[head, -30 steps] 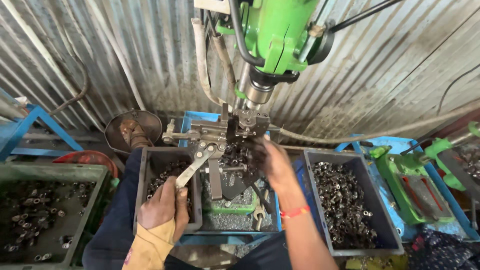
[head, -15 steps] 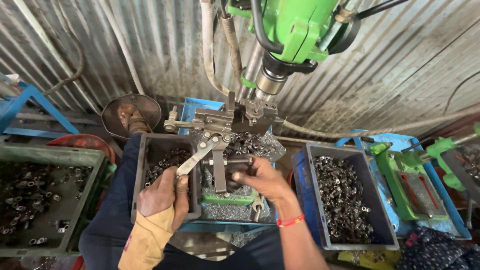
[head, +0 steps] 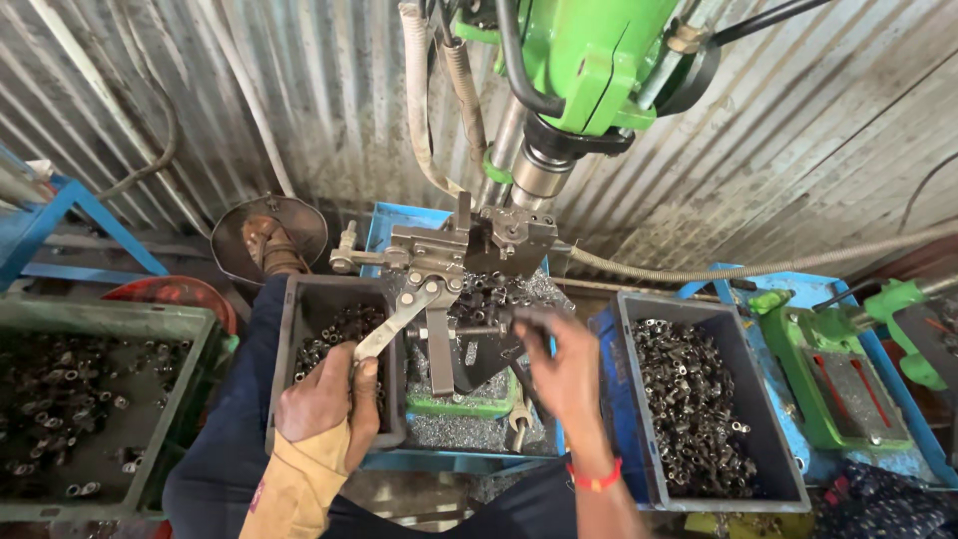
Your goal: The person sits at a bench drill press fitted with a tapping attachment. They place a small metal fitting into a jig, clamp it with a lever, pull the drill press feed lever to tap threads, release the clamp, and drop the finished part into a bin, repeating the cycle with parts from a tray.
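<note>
Head view: your left hand (head: 324, 399) closes around the metal clamp lever (head: 397, 321) of the jig (head: 469, 250) under the green drill press (head: 579, 70). Your right hand (head: 559, 354), fingers loosely curled and blurred, hovers beside the jig, between two grey bins of small metal parts (head: 689, 399); whether it pinches anything is unclear.

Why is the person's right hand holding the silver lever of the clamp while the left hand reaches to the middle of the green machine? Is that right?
Not quite: the hands are swapped. In the head view, the left hand grips the silver lever of the clamp, while the right hand reaches to the middle, under the green machine.
</note>
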Demonstrator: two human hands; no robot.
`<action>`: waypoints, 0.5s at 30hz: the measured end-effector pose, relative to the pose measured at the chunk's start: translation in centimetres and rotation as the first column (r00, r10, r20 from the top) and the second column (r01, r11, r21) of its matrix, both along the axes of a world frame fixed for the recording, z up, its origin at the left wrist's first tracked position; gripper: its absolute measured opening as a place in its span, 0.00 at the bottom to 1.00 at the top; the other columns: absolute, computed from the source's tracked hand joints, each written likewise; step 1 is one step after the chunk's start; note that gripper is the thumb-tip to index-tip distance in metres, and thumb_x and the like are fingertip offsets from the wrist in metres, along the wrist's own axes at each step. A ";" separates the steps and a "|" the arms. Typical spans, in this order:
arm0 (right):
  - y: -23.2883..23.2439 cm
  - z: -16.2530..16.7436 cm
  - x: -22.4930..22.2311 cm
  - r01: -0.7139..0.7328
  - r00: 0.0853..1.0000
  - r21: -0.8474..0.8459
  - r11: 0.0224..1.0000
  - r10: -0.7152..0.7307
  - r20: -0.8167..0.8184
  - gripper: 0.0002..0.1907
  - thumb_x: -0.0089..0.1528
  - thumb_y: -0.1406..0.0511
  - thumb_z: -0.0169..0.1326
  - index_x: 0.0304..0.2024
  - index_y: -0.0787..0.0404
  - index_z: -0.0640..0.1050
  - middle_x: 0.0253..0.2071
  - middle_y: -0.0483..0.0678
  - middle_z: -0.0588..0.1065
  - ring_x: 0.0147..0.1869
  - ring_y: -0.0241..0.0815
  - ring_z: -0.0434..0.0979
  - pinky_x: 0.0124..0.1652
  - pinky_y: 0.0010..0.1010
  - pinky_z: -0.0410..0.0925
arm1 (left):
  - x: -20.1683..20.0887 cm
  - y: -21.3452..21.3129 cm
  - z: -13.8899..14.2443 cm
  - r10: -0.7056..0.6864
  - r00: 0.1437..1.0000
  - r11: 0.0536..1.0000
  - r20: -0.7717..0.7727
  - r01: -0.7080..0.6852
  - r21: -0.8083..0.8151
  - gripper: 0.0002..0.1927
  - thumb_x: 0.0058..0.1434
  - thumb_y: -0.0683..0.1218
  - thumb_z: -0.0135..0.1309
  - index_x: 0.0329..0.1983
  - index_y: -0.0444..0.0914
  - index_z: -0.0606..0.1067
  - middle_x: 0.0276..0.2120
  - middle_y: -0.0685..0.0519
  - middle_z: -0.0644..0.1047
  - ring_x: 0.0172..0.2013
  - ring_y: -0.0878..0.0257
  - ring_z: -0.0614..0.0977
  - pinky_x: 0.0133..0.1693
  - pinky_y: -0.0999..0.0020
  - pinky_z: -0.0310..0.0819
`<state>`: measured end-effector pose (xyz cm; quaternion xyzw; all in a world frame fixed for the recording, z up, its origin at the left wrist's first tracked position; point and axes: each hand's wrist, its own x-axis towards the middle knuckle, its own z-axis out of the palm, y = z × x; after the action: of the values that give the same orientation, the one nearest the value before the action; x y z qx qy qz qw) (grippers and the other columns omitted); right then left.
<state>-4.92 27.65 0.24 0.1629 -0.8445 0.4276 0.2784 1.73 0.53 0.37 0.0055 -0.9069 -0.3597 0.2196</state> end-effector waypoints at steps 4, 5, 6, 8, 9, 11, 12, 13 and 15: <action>-0.4 -0.3 -4.9 0.078 0.939 -0.398 0.914 0.066 0.336 0.12 0.61 0.71 0.64 0.48 0.63 0.85 0.39 0.43 0.82 0.39 0.29 0.76 0.41 0.22 0.69 | -0.1 0.0 -0.2 -0.018 0.999 1.000 -0.043 0.017 -0.009 0.13 0.67 0.52 0.50 0.46 0.39 0.74 0.31 0.41 0.81 0.30 0.39 0.82 0.31 0.46 0.75; -0.6 -0.6 -6.0 0.055 0.940 -0.474 0.879 0.114 0.320 0.12 0.61 0.72 0.64 0.47 0.63 0.84 0.38 0.41 0.81 0.39 0.28 0.75 0.41 0.21 0.69 | -0.1 0.0 -0.2 -0.019 0.998 1.000 -0.061 0.018 -0.018 0.13 0.66 0.52 0.50 0.46 0.39 0.74 0.30 0.41 0.81 0.29 0.39 0.82 0.31 0.46 0.75; -0.5 -0.9 -6.7 0.028 0.941 -0.546 0.837 0.162 0.297 0.11 0.61 0.72 0.64 0.47 0.63 0.84 0.37 0.40 0.80 0.40 0.27 0.74 0.41 0.20 0.69 | -0.1 -0.1 0.0 -0.018 0.999 0.999 -0.039 0.017 -0.035 0.12 0.66 0.51 0.51 0.45 0.39 0.75 0.30 0.41 0.81 0.29 0.39 0.82 0.31 0.46 0.75; -0.3 -1.7 -7.3 0.012 0.946 -0.596 0.803 0.183 0.266 0.12 0.60 0.72 0.64 0.47 0.64 0.84 0.39 0.40 0.81 0.41 0.27 0.76 0.43 0.19 0.70 | -0.3 -0.3 0.3 -0.005 1.000 0.998 0.003 0.005 -0.066 0.12 0.65 0.50 0.52 0.44 0.39 0.75 0.29 0.42 0.81 0.29 0.38 0.81 0.31 0.45 0.74; -0.2 -2.1 -7.4 0.005 0.946 -0.619 0.785 0.196 0.257 0.12 0.60 0.73 0.63 0.47 0.64 0.83 0.39 0.41 0.81 0.41 0.27 0.77 0.44 0.19 0.71 | -0.3 -0.6 0.6 -0.023 0.998 0.999 -0.060 0.020 -0.048 0.10 0.65 0.49 0.52 0.43 0.39 0.75 0.30 0.42 0.80 0.29 0.39 0.81 0.31 0.46 0.74; -0.2 -2.7 -7.5 0.005 0.961 -0.595 0.804 0.160 0.225 0.12 0.60 0.73 0.64 0.47 0.65 0.83 0.39 0.41 0.81 0.41 0.27 0.77 0.44 0.19 0.71 | -0.8 -1.2 1.0 -0.058 0.981 0.998 -0.185 0.055 -0.020 0.08 0.67 0.47 0.51 0.41 0.38 0.75 0.32 0.43 0.79 0.29 0.41 0.81 0.30 0.50 0.75; -0.2 -2.9 -7.5 0.007 0.968 -0.585 0.811 0.141 0.207 0.12 0.60 0.73 0.65 0.47 0.65 0.84 0.39 0.42 0.81 0.41 0.28 0.76 0.44 0.19 0.70 | -1.0 -1.4 1.2 -0.059 0.979 0.998 -0.194 0.052 -0.041 0.07 0.67 0.47 0.52 0.41 0.38 0.75 0.31 0.44 0.79 0.30 0.41 0.81 0.31 0.49 0.74; -0.3 -3.0 -7.6 0.028 0.964 -0.598 0.801 0.137 0.228 0.12 0.60 0.73 0.65 0.47 0.65 0.84 0.40 0.42 0.81 0.42 0.28 0.77 0.44 0.20 0.71 | -1.2 -1.6 1.3 -0.062 0.977 0.997 -0.204 0.050 -0.062 0.07 0.67 0.46 0.52 0.41 0.38 0.76 0.30 0.44 0.78 0.30 0.42 0.80 0.31 0.49 0.73; -0.6 -2.9 -8.0 0.060 0.958 -0.624 0.779 0.130 0.254 0.12 0.59 0.74 0.65 0.47 0.65 0.84 0.40 0.42 0.82 0.42 0.28 0.77 0.44 0.20 0.71 | -1.6 -1.9 1.6 -0.065 0.971 0.994 -0.230 0.043 -0.097 0.07 0.67 0.46 0.53 0.42 0.38 0.76 0.31 0.44 0.77 0.32 0.42 0.80 0.34 0.49 0.73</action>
<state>-12.90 27.07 -2.71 0.0142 -0.6822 0.7073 0.1846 0.10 -1.38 1.98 -0.0716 -0.8901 -0.3219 0.3146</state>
